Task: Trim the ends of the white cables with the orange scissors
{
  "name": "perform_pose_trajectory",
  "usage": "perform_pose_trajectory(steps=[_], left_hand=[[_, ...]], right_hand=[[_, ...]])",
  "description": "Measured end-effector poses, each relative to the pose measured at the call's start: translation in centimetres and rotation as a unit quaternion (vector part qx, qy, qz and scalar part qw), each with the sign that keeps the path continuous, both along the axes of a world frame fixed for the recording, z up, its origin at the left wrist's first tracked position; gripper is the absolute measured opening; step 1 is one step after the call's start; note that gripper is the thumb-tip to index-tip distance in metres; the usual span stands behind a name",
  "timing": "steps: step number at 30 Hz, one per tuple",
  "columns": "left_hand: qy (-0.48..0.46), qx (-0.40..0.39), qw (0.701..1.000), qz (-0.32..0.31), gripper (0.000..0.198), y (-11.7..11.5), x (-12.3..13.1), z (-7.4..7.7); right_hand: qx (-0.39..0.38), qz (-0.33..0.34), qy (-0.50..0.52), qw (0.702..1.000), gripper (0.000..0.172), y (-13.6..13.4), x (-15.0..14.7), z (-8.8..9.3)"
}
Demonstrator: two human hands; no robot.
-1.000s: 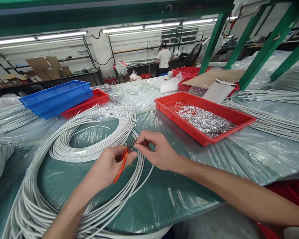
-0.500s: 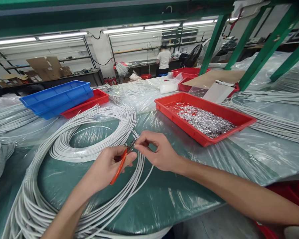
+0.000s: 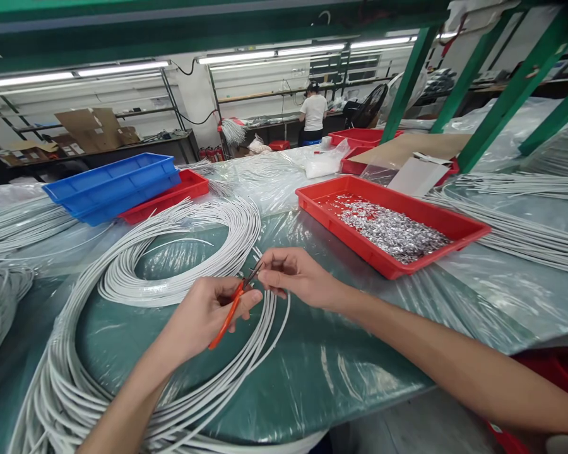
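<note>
My left hand (image 3: pixel 213 315) is closed around orange-handled pliers (image 3: pixel 228 320), whose dark jaws point up and to the right. At the jaw tips, my right hand (image 3: pixel 298 274) is closed in a pinch. One white cable (image 3: pixel 284 321) curves up from the bundle into the right hand; its end is hidden by the fingers. Beneath both hands runs a big loop of white cables (image 3: pixel 76 372) on the plastic-covered green table (image 3: pixel 312 378). A smaller coil of white cable (image 3: pixel 146 293) lies just beyond the left hand.
A red tray (image 3: pixel 392 271) with many small shiny metal pieces (image 3: pixel 397 233) stands right of my hands. Blue trays (image 3: pixel 113 189) rest on a red tray (image 3: pixel 194 183) at the left. More cables (image 3: pixel 525 233) lie at the right. A person (image 3: pixel 313 112) is in the background.
My right hand has turned slightly, with its lower fingers now showing below the pinch. The single cable has risen and bends more steeply toward that hand. The pliers stay in my left hand.
</note>
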State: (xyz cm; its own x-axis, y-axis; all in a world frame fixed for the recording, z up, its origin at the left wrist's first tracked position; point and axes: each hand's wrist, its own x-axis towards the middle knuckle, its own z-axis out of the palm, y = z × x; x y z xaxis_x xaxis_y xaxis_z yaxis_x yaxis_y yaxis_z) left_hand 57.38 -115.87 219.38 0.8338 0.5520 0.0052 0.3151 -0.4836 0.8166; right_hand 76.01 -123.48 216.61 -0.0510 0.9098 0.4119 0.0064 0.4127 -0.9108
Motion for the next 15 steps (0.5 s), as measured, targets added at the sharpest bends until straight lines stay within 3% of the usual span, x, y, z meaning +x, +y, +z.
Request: perform_pose_trajectory(steps=[3, 6, 11, 15], left_hand=[[0.003, 0.027, 1.000, 0.001, 0.030, 0.3, -0.1, -0.2], [0.007, 0.042, 0.999, -0.012, 0.030, 0.4, -0.1, -0.4], [0.006, 0.008, 1.000, -0.003, 0.034, 0.0, 0.0, -0.2], [0.010, -0.013, 1.000, 0.010, 0.036, -0.5, 0.2, 0.0]], right_hand=[[-0.055, 0.072, 0.023, 0.996, 0.029, 0.1, 0.4, 0.3], [-0.063, 0.067, 0.009, 0.996, 0.033, -0.1, 0.4, 0.6], [0.012, -0.050, -0.047, 0.998, 0.029, -0.5, -0.2, 0.6], [0.107, -0.187, -0.141, 0.966, 0.017, -0.9, -0.8, 0.2]])
